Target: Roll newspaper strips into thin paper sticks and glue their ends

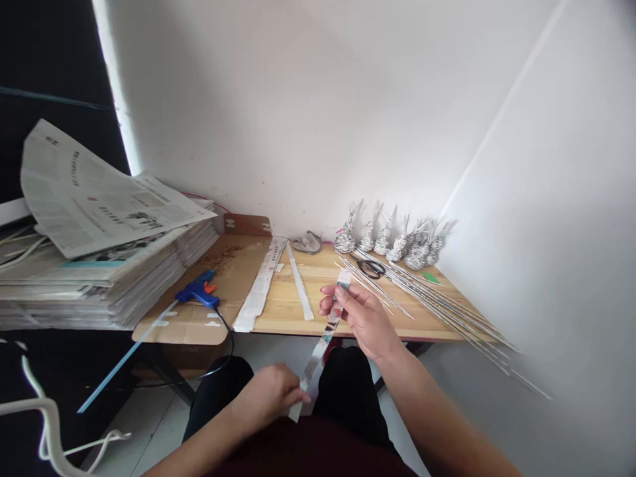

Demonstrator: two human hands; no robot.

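A long narrow strip of newspaper (324, 338) is stretched slantwise between my two hands, in front of the table edge and over my lap. My right hand (365, 315) pinches its upper end between thumb and fingers. Lower down, my left hand (273, 392) is closed on the other end, with a short tip poking out below the thumb. Just beyond my right hand lie several thin rolled paper sticks (427, 291) and a pair of black-handled scissors (370, 267).
Several woven paper figures (382, 240) stand against the wall. A blue glue gun (199, 289) rests on flattened cardboard (238, 255). A stack of newspapers (114, 278) rises at left. A pile of paper strips (263, 285), a ruler (299, 281) and a greyish lump (307, 244) lie mid-table.
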